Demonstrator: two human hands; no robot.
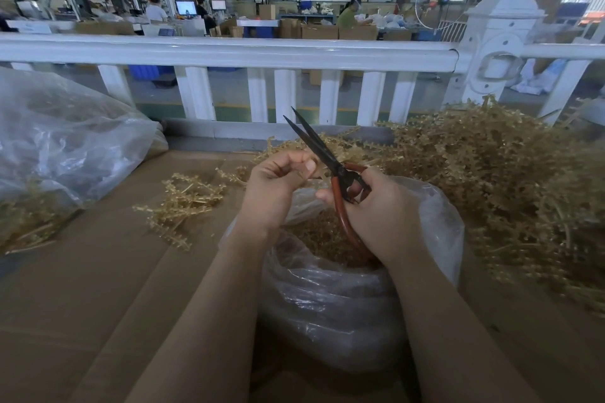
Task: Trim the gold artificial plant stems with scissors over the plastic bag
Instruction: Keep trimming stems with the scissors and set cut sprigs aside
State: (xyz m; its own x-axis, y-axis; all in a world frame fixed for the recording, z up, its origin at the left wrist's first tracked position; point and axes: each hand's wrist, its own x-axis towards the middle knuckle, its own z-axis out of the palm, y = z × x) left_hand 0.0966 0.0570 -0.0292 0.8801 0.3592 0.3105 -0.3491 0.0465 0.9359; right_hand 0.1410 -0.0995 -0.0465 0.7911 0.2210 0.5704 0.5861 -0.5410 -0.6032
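Cardboard-covered bench by a white railing; left hand (278, 180) pinches a thin gold stem (322, 173) at frame centre over the plastic bag (327, 304); right hand (379, 209) grips scissors (327, 160), blades slightly parted; stem looks light, springy, best pinched near the cut.

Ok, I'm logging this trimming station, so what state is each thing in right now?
scissors: blades open, tips pointing up and away, held in the right hand.
left hand: closed, pinching a gold stem near the blades.
plastic bag: open under the hands, partly filled with gold trimmings.
big stem pile: loose, on the right.
small stem cluster: lying on the cardboard.
second bag: lying far left, crumpled.
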